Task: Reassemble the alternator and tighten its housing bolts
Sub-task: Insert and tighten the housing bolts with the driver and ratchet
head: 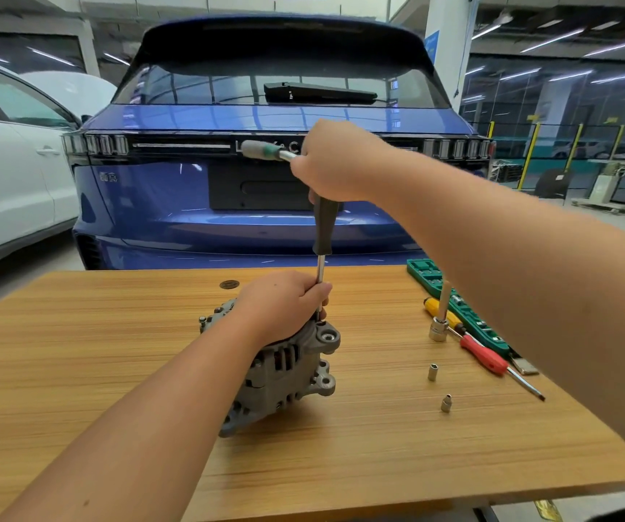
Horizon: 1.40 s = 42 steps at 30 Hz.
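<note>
Head view: two hands work a long driver down into the alternator on the wooden counter

The alternator (288, 365) sits near the middle of the counter (115, 352), its mounting ears facing right. The left hand (284, 307) rests on top of the housing, fingers curled round the thin steel shaft (320, 273). The right hand (335, 160) is clenched on the top of the black-handled driver (326, 226), together with a ratchet handle (265, 149) that sticks out to the left. To the right lie a green socket tray (465, 314), a red screwdriver (486, 357), a yellow screwdriver (437, 308), an upright socket extension (439, 325) and two loose sockets (433, 372). A blue car (265, 118) stands behind
</note>
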### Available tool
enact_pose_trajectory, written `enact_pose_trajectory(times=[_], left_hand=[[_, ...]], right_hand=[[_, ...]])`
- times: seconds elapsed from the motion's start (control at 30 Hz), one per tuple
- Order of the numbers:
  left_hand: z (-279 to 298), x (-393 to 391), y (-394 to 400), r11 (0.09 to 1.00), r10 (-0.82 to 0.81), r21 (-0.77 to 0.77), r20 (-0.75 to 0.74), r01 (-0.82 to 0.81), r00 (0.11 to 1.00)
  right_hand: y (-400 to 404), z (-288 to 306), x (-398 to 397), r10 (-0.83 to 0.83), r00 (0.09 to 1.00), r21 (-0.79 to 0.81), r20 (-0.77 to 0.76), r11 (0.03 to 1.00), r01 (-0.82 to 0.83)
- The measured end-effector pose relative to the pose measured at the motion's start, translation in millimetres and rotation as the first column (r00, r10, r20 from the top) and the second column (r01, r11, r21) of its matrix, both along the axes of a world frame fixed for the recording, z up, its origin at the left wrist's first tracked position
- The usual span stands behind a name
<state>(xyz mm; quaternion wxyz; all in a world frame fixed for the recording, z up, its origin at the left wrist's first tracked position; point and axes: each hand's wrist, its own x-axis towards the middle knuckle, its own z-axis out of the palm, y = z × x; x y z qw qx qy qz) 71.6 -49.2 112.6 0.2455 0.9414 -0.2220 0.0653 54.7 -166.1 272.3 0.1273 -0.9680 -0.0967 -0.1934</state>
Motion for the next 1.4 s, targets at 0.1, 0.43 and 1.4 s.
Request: enact_pose_trajectory(times=[0.1, 0.43, 1.4], left_hand=[[-1.0, 1.9, 0.6, 1.0, 0.004, 0.008, 0.01, -0.005, 1.0], [-0.4, 4.6, -1.8, 0.999, 0.034, 0.014, -0.01, -0.033, 0.999], [-2.7, 1.2, -0.7, 1.0, 0.025, 0.0, 0.009, -0.025, 1.0]], right_hand=[[-4.9, -1.6, -6.3, 0.159, 0.945, 0.619, -0.284, 0.783, 0.054], [2.4, -60.9, 6.1, 0.165, 0.955, 0.969, 0.245, -0.017, -0.245], [-1.0, -26.2, 0.6, 0.18, 0.963, 0.103, 0.199, 0.974, -0.203]])
